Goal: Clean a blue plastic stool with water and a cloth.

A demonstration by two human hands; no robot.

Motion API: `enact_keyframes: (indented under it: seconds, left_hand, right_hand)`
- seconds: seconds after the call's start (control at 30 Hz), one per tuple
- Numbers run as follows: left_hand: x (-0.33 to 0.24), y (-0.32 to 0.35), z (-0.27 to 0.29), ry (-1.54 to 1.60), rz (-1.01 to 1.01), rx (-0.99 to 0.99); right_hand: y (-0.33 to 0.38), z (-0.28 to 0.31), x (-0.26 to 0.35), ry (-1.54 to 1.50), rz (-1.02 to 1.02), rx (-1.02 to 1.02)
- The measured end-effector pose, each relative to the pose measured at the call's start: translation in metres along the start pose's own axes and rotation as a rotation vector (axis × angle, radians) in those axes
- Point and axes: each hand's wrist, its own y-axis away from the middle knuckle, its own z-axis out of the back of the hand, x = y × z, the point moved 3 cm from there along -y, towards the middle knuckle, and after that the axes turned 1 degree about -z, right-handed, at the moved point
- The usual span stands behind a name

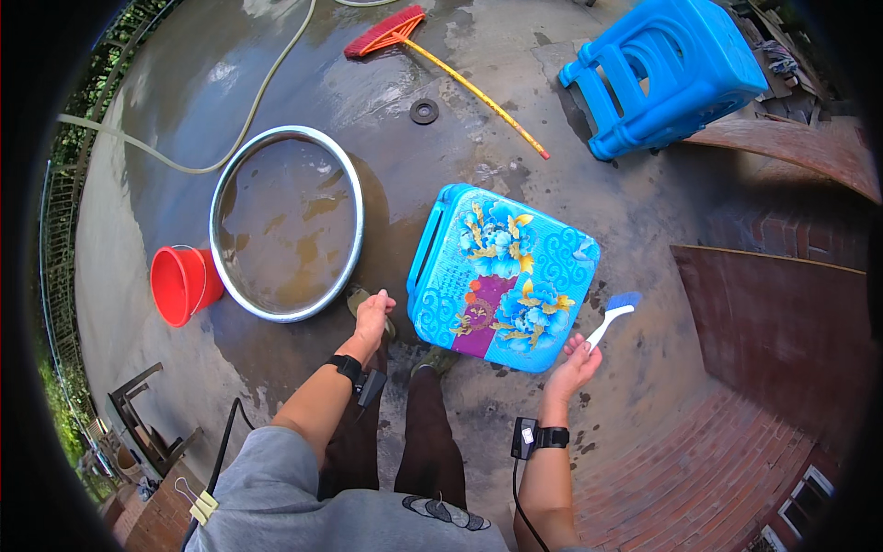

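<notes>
A scrub brush with a white handle and blue bristles is held in my right hand, bristle end pointing up and away from me. Just left of it stands a blue plastic stool, its top printed with blue and gold flowers and a purple patch. The brush is beside the stool's right edge, and I see a gap between the bristles and the top. My left hand is closed with nothing visible in it, left of the stool's near left corner and near my shoe.
A wide metal basin of murky water and a red bucket stand at left. Farther off lie a hose, a red broom and a black ring. More blue stools stand far right, near brown boards.
</notes>
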Motion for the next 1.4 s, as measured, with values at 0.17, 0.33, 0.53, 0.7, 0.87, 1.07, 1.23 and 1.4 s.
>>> enact_keyframes:
  seconds: [0.17, 0.33, 0.53, 0.7, 0.87, 1.07, 1.23, 1.4]
  left_hand:
    - [0.067, 0.075, 0.092, 0.144, 0.122, -0.109]
    - [0.076, 0.130, 0.112, 0.155, 0.108, -0.144]
    - [0.069, 0.159, 0.161, 0.188, 0.176, -0.107]
    - [0.105, 0.135, 0.231, 0.254, 0.281, -0.033]
    - [0.116, 0.101, 0.376, 0.367, 0.232, -0.124]
    - [0.109, 0.034, 0.646, 0.331, -0.015, -0.596]
    - [0.076, -0.050, 0.833, -0.034, -0.268, -0.925]
    - [0.051, -0.105, 0.934, -0.555, -0.250, -0.975]
  right_hand:
    - [0.083, -0.040, 0.084, 0.060, 0.109, 0.406]
    - [0.176, -0.103, 0.054, 0.168, 0.110, 0.846]
    - [0.295, -0.168, 0.041, 0.324, 0.141, 1.114]
    - [0.369, -0.264, 0.001, 0.613, 0.331, 1.226]
    - [0.442, -0.400, -0.063, 0.901, 0.349, 1.229]
    - [0.530, -0.526, -0.111, 0.940, 0.435, 1.049]
    - [0.557, -0.580, -0.156, 0.970, 0.489, 0.987]
    - [0.594, -0.608, -0.171, 1.141, 0.405, 1.090]
